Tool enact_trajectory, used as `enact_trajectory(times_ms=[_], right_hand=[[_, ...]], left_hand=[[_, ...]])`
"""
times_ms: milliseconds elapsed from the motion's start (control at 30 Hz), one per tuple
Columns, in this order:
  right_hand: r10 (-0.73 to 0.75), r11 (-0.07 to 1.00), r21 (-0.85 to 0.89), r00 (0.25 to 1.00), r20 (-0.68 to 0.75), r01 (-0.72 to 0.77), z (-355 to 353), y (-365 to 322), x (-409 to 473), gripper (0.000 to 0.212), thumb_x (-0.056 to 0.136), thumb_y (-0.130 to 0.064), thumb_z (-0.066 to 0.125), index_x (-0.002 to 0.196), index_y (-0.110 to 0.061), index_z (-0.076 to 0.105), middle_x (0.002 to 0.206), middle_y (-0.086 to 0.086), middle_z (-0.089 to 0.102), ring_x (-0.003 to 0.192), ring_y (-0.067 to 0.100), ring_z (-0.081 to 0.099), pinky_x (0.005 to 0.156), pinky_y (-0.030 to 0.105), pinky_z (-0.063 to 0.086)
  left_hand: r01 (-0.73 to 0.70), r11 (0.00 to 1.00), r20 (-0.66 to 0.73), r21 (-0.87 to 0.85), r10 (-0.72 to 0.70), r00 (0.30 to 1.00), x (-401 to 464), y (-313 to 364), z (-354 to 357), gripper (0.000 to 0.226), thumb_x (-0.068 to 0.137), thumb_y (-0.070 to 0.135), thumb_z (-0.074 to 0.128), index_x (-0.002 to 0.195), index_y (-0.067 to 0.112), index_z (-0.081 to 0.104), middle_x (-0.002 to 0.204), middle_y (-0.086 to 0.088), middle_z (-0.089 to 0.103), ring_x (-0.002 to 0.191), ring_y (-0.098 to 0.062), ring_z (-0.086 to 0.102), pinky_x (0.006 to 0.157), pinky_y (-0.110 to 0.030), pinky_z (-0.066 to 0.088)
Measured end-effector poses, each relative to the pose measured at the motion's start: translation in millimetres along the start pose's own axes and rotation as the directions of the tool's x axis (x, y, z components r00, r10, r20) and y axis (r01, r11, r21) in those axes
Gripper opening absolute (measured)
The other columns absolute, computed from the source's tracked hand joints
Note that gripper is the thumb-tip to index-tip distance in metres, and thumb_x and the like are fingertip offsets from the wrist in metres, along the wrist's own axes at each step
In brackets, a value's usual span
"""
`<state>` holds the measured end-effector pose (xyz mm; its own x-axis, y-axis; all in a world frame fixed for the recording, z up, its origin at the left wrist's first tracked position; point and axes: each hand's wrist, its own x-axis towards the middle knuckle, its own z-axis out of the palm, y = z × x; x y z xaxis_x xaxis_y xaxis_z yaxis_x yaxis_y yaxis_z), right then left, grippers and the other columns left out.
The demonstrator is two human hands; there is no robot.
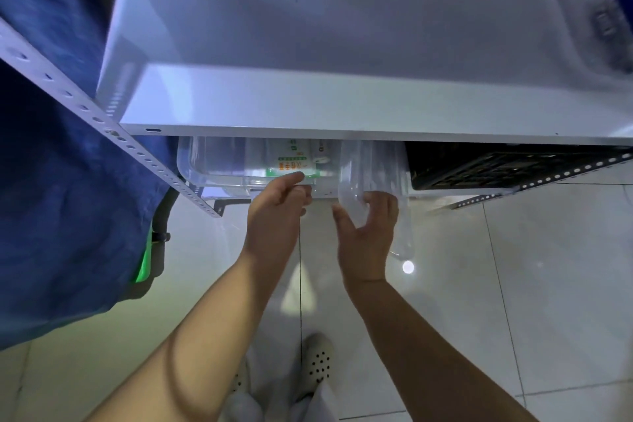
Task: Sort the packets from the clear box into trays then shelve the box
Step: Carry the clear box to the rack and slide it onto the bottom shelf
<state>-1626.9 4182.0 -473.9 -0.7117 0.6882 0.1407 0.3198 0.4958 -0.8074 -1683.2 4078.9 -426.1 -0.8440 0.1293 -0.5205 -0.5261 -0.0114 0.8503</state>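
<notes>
Under the white shelf board (342,99) sits a clear tray (219,168) holding green-and-white packets (296,163). My left hand (277,212) grips the tray's front rim, thumb on top beside the packets and fingers curled below. Just to the right, the clear box (375,171) stands tilted on its edge, its upper part tucked under the shelf board and its lower end hanging out in front. My right hand (368,236) holds the box by its near rim, with the fingers wrapped round the clear plastic. I cannot see whether anything is in the box.
A black slotted crate (496,164) fills the lower shelf to the right of the box. A perforated shelf upright (102,123) runs diagonally at left, with blue cloth (51,181) hanging beside it. Below me are pale floor tiles (513,284) and my white shoe (317,361).
</notes>
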Motion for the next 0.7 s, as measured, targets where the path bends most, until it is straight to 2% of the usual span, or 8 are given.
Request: enact_trajectory(times_ms=[133,233,333,400,500,600,633,700], right_hand=[[-0.135,0.985,-0.099,0.990,0.045,0.139,16.3,-4.2,-26.9,0.034,0.073,-0.020,0.077,0.094,-0.002,0.056,0.099,0.015,0.054,0.097,0.020,0.042,0.083,0.030,0.040],[-0.306,0.921,-0.209,0.942,0.138,0.330,29.4,-9.2,-51.5,0.035,0.078,-0.033,0.068,0.094,-0.003,0.060,0.096,0.016,0.058,0.098,0.024,0.043,0.084,0.039,0.040],[-0.428,0.847,-0.233,0.873,0.236,0.478,38.0,-14.5,-59.9,0.036,0.078,-0.041,0.064,0.101,-0.013,0.064,0.096,0.011,0.062,0.100,0.023,0.044,0.088,0.041,0.036],[-0.441,0.817,-0.270,0.854,0.278,0.510,35.2,-12.9,-53.8,0.043,0.083,-0.052,0.053,0.105,-0.017,0.064,0.101,0.010,0.063,0.104,0.023,0.043,0.092,0.041,0.033],[-0.179,0.918,-0.330,0.972,0.155,0.221,19.0,-5.4,-35.8,0.063,0.088,-0.060,0.028,0.117,-0.013,0.059,0.118,0.015,0.056,0.113,0.025,0.037,0.098,0.043,0.030],[0.079,0.970,-0.229,0.997,-0.025,-0.083,8.5,1.7,-13.1,0.069,0.086,-0.058,0.029,0.130,-0.007,0.047,0.133,0.023,0.042,0.123,0.033,0.035,0.102,0.036,0.025],[0.140,0.980,-0.132,0.988,-0.061,-0.147,7.8,2.6,-3.9,0.067,0.087,-0.052,0.035,0.134,-0.005,0.042,0.136,0.024,0.037,0.125,0.031,0.036,0.102,0.029,0.026],[0.290,0.957,0.039,0.952,-0.100,-0.287,10.3,3.9,16.5,0.055,0.094,-0.034,0.044,0.141,-0.008,0.032,0.143,0.019,0.028,0.115,0.006,0.041,0.092,0.013,0.030]], left_hand=[[0.076,0.997,0.082,-0.006,-0.075,0.994,6.4,1.5,-21.3,0.030,0.089,0.009,0.053,0.119,0.007,0.057,0.106,-0.012,0.069,0.098,-0.021,0.065,0.088,-0.036,0.050],[0.121,0.993,0.152,0.012,-0.121,0.981,6.9,0.4,-36.7,0.029,0.083,0.006,0.063,0.112,0.004,0.059,0.099,-0.012,0.069,0.089,-0.024,0.067,0.083,-0.035,0.054],[0.143,0.985,0.092,-0.096,-0.134,0.987,10.2,-3.7,-57.1,0.019,0.080,-0.010,0.060,0.088,0.008,0.059,0.080,-0.010,0.067,0.070,-0.021,0.066,0.069,-0.028,0.058],[0.141,0.968,0.025,-0.210,-0.139,0.990,17.9,-3.0,-77.5,0.018,0.080,-0.014,0.056,0.086,0.003,0.058,0.069,-0.008,0.066,0.059,-0.015,0.065,0.065,-0.023,0.057],[0.129,0.935,-0.050,-0.331,-0.154,0.987,35.0,1.0,-110.1,0.016,0.087,-0.007,0.052,0.092,0.008,0.057,0.069,-0.004,0.068,0.062,-0.015,0.068,0.066,-0.020,0.057],[0.130,0.969,-0.062,-0.210,-0.146,0.987,48.9,6.0,-132.6,0.018,0.094,0.007,0.048,0.100,0.019,0.059,0.073,0.003,0.066,0.064,-0.010,0.062,0.057,-0.015,0.051],[0.125,0.980,-0.069,-0.154,-0.137,0.988,53.3,5.6,-137.8,0.020,0.095,0.013,0.047,0.108,0.020,0.060,0.082,0.001,0.066,0.065,-0.011,0.061,0.060,-0.016,0.051],[0.111,0.993,-0.141,-0.029,-0.114,0.983,59.3,4.6,-143.4,0.034,0.092,0.025,0.051,0.126,0.024,0.052,0.106,-0.002,0.064,0.080,-0.018,0.064,0.075,-0.022,0.048]])
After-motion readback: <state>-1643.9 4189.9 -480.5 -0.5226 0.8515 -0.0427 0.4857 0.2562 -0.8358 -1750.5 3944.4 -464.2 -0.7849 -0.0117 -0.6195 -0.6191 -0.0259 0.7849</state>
